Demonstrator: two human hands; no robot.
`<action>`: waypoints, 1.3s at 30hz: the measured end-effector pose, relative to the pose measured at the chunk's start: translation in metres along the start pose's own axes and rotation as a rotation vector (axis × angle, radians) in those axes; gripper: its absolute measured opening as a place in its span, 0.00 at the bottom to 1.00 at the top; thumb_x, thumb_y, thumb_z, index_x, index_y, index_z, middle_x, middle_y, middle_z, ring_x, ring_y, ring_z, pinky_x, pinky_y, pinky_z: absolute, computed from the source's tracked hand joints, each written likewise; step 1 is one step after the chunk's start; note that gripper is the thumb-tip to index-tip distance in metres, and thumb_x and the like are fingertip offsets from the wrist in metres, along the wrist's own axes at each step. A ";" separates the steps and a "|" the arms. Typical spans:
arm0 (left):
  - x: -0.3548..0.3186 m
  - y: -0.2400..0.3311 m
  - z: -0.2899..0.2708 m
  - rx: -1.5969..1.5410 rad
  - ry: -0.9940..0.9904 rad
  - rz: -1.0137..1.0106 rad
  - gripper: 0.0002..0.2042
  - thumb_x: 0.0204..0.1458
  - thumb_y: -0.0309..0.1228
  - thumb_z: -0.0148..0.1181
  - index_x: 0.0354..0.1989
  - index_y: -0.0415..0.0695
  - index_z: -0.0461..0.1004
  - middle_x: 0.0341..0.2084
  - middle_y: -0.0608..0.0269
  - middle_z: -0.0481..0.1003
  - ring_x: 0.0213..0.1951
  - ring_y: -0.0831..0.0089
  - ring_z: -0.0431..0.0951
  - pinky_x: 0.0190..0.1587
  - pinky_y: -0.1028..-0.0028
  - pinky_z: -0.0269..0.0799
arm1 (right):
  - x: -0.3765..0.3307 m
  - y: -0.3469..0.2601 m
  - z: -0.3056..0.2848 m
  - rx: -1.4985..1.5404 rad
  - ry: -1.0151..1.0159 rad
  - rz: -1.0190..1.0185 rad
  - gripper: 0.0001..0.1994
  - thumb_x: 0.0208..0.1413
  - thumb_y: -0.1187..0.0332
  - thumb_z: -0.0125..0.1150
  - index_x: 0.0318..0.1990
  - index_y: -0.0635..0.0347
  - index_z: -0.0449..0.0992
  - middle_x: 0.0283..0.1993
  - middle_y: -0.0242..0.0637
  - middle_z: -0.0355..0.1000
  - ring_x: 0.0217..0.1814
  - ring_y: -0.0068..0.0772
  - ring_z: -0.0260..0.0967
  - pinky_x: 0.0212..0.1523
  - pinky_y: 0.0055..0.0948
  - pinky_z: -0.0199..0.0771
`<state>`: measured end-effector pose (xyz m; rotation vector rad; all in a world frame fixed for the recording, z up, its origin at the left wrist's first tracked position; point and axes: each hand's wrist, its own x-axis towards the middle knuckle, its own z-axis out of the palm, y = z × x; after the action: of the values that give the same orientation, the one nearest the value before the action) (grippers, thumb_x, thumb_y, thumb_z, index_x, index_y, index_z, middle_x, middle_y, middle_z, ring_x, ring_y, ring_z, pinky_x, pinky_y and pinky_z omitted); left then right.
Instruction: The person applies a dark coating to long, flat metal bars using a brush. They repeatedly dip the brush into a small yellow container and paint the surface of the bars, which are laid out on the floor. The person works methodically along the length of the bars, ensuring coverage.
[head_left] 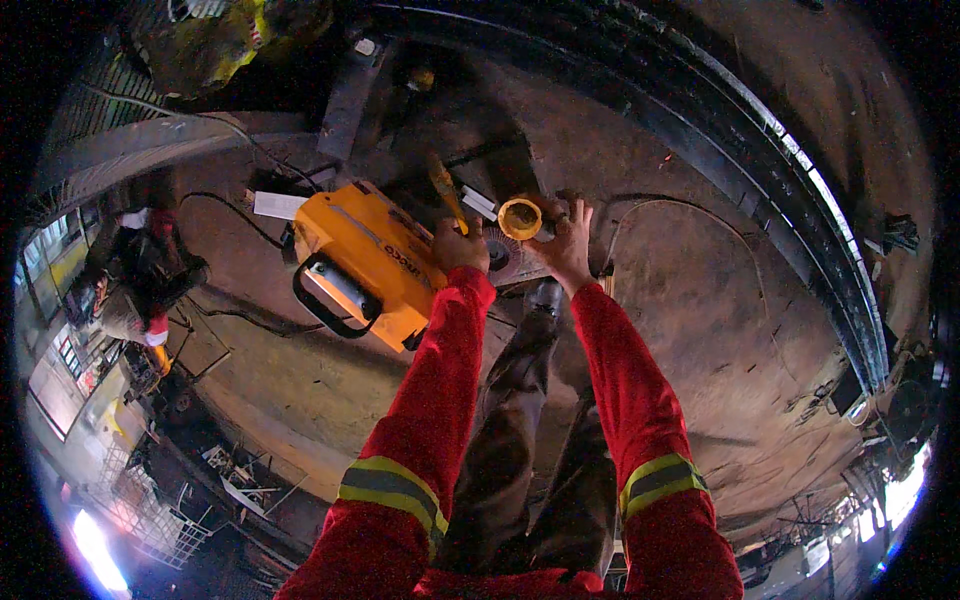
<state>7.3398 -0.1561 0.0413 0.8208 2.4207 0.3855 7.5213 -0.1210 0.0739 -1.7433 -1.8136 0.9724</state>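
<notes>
My left hand (462, 247) is closed on the lower end of a long, narrow yellow tool (445, 185), which points up and away from me; its exact kind is unclear. To its right, a round yellow-rimmed container (519, 217) with a brownish inside faces up. My right hand (566, 243) grips this container from its right side, thumb and fingers against it. Between and just below the hands shows part of a reddish, fringed disc (508, 262) with a dark centre. A small whitish block (479, 202) lies between the yellow tool and the container.
An orange welding machine (375, 255) with a black handle stands beside my left forearm, its cables on the floor. Long dark metal beams (720, 130) curve across the far right. A thin cable (690, 203) lies right of my hands. Another person (150, 260) is at the far left.
</notes>
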 end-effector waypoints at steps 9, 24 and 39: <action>0.017 0.012 -0.016 0.306 0.178 0.079 0.21 0.43 0.43 0.67 0.36 0.38 0.74 0.33 0.47 0.77 0.37 0.51 0.77 0.39 0.60 0.70 | 0.004 -0.013 -0.007 0.027 -0.049 -0.025 0.28 0.33 0.58 0.72 0.47 0.47 0.75 0.53 0.50 0.58 0.54 0.57 0.53 0.54 0.50 0.60; 0.025 0.019 -0.025 0.249 0.051 0.001 0.23 0.41 0.44 0.69 0.40 0.41 0.71 0.39 0.51 0.75 0.42 0.54 0.75 0.43 0.58 0.70 | -0.045 -0.002 -0.041 -0.168 -0.127 0.019 0.28 0.39 0.57 0.69 0.51 0.52 0.71 0.55 0.46 0.60 0.56 0.52 0.55 0.56 0.47 0.59; -0.063 0.059 -0.124 -1.041 0.108 -0.081 0.12 0.46 0.22 0.61 0.39 0.39 0.68 0.30 0.64 0.72 0.33 0.71 0.73 0.37 0.75 0.69 | -0.338 0.049 -0.116 0.409 -0.369 0.891 0.15 0.49 0.58 0.62 0.30 0.63 0.75 0.36 0.42 0.72 0.41 0.40 0.69 0.41 0.41 0.69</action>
<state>7.3371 -0.1616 0.1918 0.2218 1.9021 1.4955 7.6760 -0.4336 0.1658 -2.1941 -0.8224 1.9427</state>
